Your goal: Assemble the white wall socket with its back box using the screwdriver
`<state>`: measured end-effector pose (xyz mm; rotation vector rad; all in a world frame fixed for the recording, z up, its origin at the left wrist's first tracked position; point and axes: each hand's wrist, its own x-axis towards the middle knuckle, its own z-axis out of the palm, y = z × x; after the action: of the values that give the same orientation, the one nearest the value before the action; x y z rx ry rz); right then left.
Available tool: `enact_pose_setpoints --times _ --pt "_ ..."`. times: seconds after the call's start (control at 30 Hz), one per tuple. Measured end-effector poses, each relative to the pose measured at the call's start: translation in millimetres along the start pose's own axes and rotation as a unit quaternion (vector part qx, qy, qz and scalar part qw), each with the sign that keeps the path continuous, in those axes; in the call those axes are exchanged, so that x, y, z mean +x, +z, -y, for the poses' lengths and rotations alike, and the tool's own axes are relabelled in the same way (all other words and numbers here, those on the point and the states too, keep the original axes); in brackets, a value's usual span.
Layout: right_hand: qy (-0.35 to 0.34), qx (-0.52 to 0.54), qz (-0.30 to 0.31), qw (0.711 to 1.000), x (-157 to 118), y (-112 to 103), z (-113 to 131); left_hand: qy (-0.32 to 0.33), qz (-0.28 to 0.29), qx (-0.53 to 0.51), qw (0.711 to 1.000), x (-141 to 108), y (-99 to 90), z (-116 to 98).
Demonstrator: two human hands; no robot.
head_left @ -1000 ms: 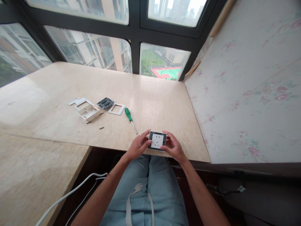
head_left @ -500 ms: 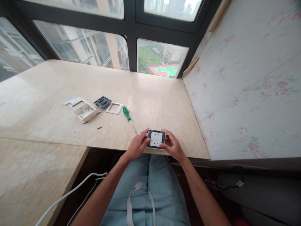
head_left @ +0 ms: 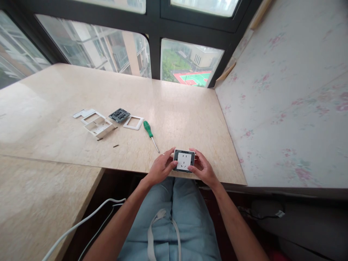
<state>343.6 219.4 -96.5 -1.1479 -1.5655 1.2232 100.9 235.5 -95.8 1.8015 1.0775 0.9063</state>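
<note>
Socket in two hands at the near edge: risks and count

Risks, greatest first. Drop: the socket [head_left: 184,161], held at the ledge's near edge, could fall off if either grip slackened; whether the ledge [head_left: 176,108] bears any of its weight, cannot tell. Slip: thumb pressure on the face could skew it if the two sides were pushed unevenly. Roll: the screwdriver [head_left: 148,129], tip towards the hands, could turn if knocked by the left hand. Loss: the pins are slight and loose, easily swept away by a sleeve or cable.

Count, largest to smallest:
- Ledge: 1, pale stone.
- Hands: 2. Left hand [head_left: 160,169] and right hand [head_left: 205,172], fingers of each clamped on the socket's sides, thumbs on its front.
- Screwdriver: 1, green handle, far-left of the socket.
- Box: 1 [head_left: 99,128], white, open, left.
- Socket: 1, white face, grey surround.
- Grey plate: 1 [head_left: 119,115], right of the box, far side.
- Frames: 2, white; one [head_left: 133,122] beside the grey plate, one [head_left: 94,116] at the box's far side.
- White covers [head_left: 79,113]: far left; overlapping, number unclear.
- Pins: 3, dark; two beside the box, one [head_left: 116,145] nearer.
</note>
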Motion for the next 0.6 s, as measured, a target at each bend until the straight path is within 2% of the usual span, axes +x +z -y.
enact_pose_setpoints --times 0.6 --pt "-0.036 -0.068 0.001 0.997 0.1 1.0 3.2 -0.026 0.001 -0.072 0.997 -0.4 -0.1 1.0"
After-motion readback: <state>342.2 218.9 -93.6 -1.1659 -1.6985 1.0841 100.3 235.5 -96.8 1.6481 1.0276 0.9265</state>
